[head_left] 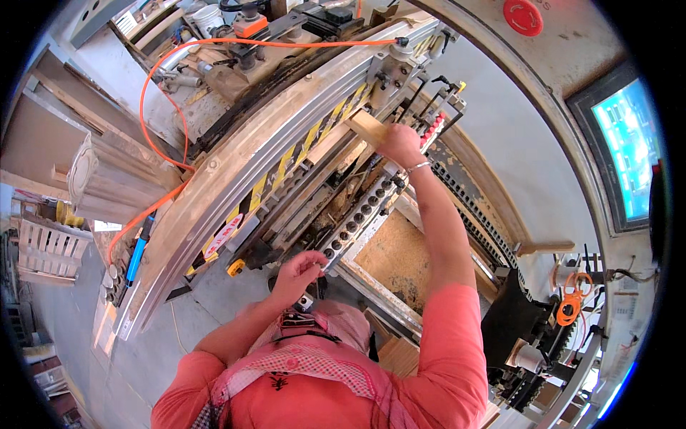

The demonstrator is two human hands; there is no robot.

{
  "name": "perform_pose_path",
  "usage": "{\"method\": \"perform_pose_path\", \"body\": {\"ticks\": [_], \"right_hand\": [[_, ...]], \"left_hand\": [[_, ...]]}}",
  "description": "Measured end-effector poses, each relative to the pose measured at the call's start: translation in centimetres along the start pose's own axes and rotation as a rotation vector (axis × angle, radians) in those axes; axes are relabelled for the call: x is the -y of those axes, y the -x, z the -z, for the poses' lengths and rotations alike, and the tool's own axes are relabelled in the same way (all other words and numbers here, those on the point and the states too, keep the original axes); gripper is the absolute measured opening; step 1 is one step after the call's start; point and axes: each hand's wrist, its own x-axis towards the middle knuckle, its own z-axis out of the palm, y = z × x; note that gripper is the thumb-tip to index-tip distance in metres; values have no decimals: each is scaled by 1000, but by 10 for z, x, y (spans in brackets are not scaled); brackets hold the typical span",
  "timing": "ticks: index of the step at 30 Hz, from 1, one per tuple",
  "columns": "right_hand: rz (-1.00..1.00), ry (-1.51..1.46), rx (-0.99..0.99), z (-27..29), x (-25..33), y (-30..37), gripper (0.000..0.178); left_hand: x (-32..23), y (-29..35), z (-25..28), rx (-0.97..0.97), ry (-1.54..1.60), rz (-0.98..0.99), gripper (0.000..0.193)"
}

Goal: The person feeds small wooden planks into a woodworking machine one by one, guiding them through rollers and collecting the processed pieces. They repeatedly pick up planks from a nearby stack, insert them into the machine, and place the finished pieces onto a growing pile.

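Note:
My right hand (399, 145) is stretched far forward over the machine and closed around the near end of a pale wooden board (366, 127). The board's other end points toward the striped guard rail. Closer to my body, my left hand (300, 275) has its fingers curled together at the near end of a metal rail (348, 239) carrying a row of round black cups. Whether those fingers hold something small or only touch the rail, I cannot tell. Another wooden strip (331, 145) lies along the machine beside the board.
A long beam with a yellow-black striped edge (289, 159) runs along the left. Sawdust fills a tray (371, 304) under my right arm. An orange hose (286, 44) loops over the beam. At right are a lit screen (629, 146), orange scissors (569, 309) and a red button (524, 16).

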Motion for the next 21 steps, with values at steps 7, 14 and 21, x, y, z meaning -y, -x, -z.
{"method": "perform_pose_path", "body": {"ticks": [7,14,21], "right_hand": [[204,-282,135,40,10,95,39],[248,-626,436,31,35,139,47],[157,-216,13,18,-12,70,38]], "left_hand": [[-12,-73,-18,-68,122,-195,36],[-10,-93,-35,68,221,-189,36],[0,-65,-11,-23,272,-188,30]]}}
